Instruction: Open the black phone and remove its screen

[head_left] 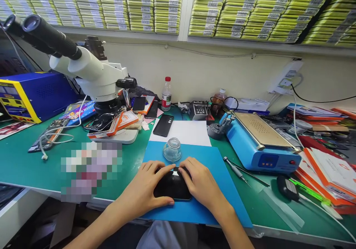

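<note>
Hands point(143, 191) point(201, 186) on black phone point(172, 187), labels point(172, 9) unreadable

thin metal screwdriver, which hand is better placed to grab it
Likely right: the right hand on the black smartphone lies nearest the thin metal screwdriver; the left hand sits farther off.

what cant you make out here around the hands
Head view: flat black phone, mostly covered by the left hand and right hand.
Head view: pixelated patch on the green mat hides what lies there.
Head view: labels on yellow-green shelf boxes, too small to read.
</note>
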